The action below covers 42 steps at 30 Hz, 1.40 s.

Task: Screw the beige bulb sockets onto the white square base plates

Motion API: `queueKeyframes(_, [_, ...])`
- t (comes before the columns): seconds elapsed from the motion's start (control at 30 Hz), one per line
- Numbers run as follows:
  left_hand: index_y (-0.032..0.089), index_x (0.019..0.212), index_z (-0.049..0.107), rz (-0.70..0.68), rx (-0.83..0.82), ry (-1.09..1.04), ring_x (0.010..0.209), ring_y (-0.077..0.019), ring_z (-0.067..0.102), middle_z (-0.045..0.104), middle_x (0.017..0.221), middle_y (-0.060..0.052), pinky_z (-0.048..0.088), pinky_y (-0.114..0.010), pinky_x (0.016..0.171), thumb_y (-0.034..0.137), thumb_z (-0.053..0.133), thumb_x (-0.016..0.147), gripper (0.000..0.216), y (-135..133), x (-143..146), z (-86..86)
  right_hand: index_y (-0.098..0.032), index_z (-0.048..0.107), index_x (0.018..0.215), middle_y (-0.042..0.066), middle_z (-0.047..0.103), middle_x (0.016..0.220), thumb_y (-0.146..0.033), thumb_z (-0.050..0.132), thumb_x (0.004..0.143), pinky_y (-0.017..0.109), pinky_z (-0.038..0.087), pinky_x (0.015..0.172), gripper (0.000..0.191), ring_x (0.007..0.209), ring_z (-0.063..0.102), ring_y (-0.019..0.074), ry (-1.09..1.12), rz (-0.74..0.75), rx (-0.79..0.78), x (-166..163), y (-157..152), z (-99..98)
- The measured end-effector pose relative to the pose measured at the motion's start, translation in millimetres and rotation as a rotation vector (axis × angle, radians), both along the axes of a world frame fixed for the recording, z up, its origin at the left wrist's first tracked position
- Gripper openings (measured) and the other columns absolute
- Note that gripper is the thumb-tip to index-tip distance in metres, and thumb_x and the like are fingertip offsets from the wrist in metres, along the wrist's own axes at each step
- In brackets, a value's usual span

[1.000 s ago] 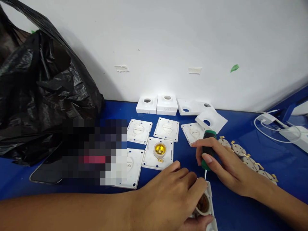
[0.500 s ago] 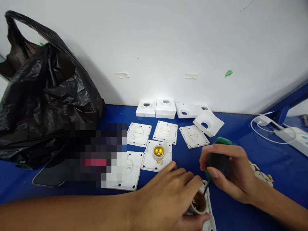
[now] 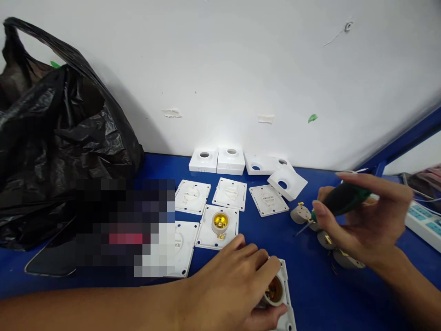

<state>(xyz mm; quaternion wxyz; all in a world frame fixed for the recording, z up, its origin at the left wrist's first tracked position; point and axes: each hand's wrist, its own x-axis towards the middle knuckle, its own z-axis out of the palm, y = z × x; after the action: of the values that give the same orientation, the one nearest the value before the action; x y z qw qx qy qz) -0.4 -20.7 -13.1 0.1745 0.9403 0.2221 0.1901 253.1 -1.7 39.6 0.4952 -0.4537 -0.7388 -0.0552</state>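
Note:
At the bottom of the view, my left hand (image 3: pixel 237 285) is closed round a lamp socket (image 3: pixel 274 290) that sits on a white square base plate (image 3: pixel 288 294). My right hand (image 3: pixel 365 225) grips a screwdriver (image 3: pixel 344 198) with a dark green handle, its thin shaft pointing down and left, apart from the socket. Below and behind that hand lie several loose round lamp sockets (image 3: pixel 301 213) with brass tabs, partly hidden. Farther left, another base plate (image 3: pixel 203 226) carries a socket with a gold-coloured inside (image 3: pixel 220 222).
Several bare base plates (image 3: pixel 229 193) lie on the blue table (image 3: pixel 272 234). White square covers (image 3: pixel 203 161) with round holes stand against the wall. A black plastic bag (image 3: pixel 69 124) and a phone (image 3: pixel 51 257) are at left, beside a blurred-out patch. At right is a power strip (image 3: pixel 423 223).
My right hand has lifted the screwdriver out of the socket and moved right, over the loose sockets. My left hand keeps its hold. The camera view has turned slightly right.

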Motion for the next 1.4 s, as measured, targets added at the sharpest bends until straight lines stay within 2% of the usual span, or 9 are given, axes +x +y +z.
queueKeyframes(0.07, [0.02, 0.102, 0.059, 0.004, 0.002, -0.004, 0.083, -0.0212, 0.068, 0.069, 0.092, 0.001, 0.047, -0.042, 0.101, 0.05, 0.075, 0.098, 0.034, 0, 0, -0.4, -0.032, 0.062, 0.126, 0.002, 0.063, 0.091, -0.025, 0.083, 0.087, 0.04, 0.054, 0.052, 0.045, 0.066, 0.065, 0.0218, -0.066, -0.007, -0.036, 14, 7, 0.8])
queueKeyframes(0.2, [0.021, 0.102, 0.059, -0.007, 0.003, -0.019, 0.084, -0.0209, 0.068, 0.069, 0.092, 0.001, 0.047, -0.042, 0.103, 0.049, 0.072, 0.1, 0.032, -1, -1, -0.5, -0.034, 0.055, 0.137, 0.004, 0.064, 0.105, -0.025, 0.074, 0.096, 0.038, 0.056, 0.057, 0.047, 0.066, 0.063, 0.0178, -0.155, -0.006, -0.105, 31, 13, 8.2])
queueKeyframes(0.33, [0.021, 0.101, 0.057, -0.032, 0.016, -0.011, 0.083, -0.0216, 0.068, 0.068, 0.091, 0.0, 0.048, -0.043, 0.099, 0.048, 0.071, 0.101, 0.031, 0, -1, -0.8, -0.031, 0.057, 0.134, -0.003, 0.055, 0.076, -0.029, 0.071, 0.099, 0.031, 0.046, 0.046, 0.038, 0.056, 0.057, 0.0154, -0.205, -0.081, -0.197, 35, 10, 20.9])
queueKeyframes(0.47, [0.021, 0.099, 0.054, -0.043, 0.007, 0.002, 0.083, -0.022, 0.067, 0.067, 0.092, 0.0, 0.047, -0.042, 0.097, 0.046, 0.072, 0.101, 0.031, 2, 0, -0.2, -0.029, 0.058, 0.131, -0.004, 0.055, 0.072, -0.033, 0.069, 0.098, 0.027, 0.041, 0.043, 0.035, 0.053, 0.053, 0.0133, -0.216, -0.063, -0.3, 36, 7, 27.4])
queueKeyframes(0.67, [0.021, 0.096, 0.052, -0.049, -0.022, 0.011, 0.078, -0.0201, 0.064, 0.065, 0.089, 0.002, 0.046, -0.04, 0.092, 0.043, 0.075, 0.099, 0.032, 3, 1, 4.4, -0.029, 0.055, 0.126, -0.007, 0.057, 0.062, -0.047, 0.062, 0.102, 0.027, 0.041, 0.044, 0.031, 0.05, 0.052, 0.015, -0.424, 0.114, -0.748, 43, 7, 33.6])
queueKeyframes(0.73, [0.021, 0.095, 0.051, -0.054, -0.024, 0.009, 0.078, -0.02, 0.064, 0.064, 0.088, 0.002, 0.046, -0.04, 0.092, 0.042, 0.074, 0.1, 0.031, 2, 1, 5.5, -0.029, 0.055, 0.122, -0.007, 0.057, 0.063, -0.047, 0.061, 0.102, 0.027, 0.042, 0.045, 0.027, 0.051, 0.051, 0.015, -0.451, 0.139, -0.812, 45, 7, 34.7])
queueKeyframes(1.03, [0.022, 0.095, 0.051, -0.068, -0.054, 0.002, 0.081, -0.0204, 0.065, 0.064, 0.088, 0.003, 0.046, -0.04, 0.094, 0.04, 0.078, 0.097, 0.032, 3, 0, 4.4, -0.03, 0.053, 0.124, -0.005, 0.059, 0.07, -0.044, 0.059, 0.104, 0.027, 0.039, 0.051, 0.025, 0.054, 0.051, 0.0141, -0.536, 0.137, -0.905, 40, 12, 26.9])
queueKeyframes(1.2, [0.021, 0.098, 0.053, -0.058, -0.042, 0.017, 0.083, -0.0216, 0.067, 0.066, 0.09, 0.002, 0.047, -0.041, 0.095, 0.042, 0.079, 0.096, 0.034, 4, 1, 2.8, -0.031, 0.053, 0.123, -0.005, 0.059, 0.071, -0.046, 0.063, 0.102, 0.028, 0.043, 0.055, 0.027, 0.06, 0.052, 0.0156, -0.44, 0.15, -0.945, 44, 13, 24.7])
queueKeyframes(1.4, [0.021, 0.098, 0.054, -0.04, -0.015, 0.029, 0.08, -0.022, 0.066, 0.066, 0.089, 0.001, 0.046, -0.042, 0.095, 0.047, 0.077, 0.098, 0.035, 3, 1, 3.5, -0.03, 0.062, 0.116, -0.003, 0.055, 0.079, -0.032, 0.082, 0.09, 0.026, 0.046, 0.048, 0.033, 0.06, 0.053, 0.0138, 0.061, 0.228, -0.612, 37, 12, 20.0])
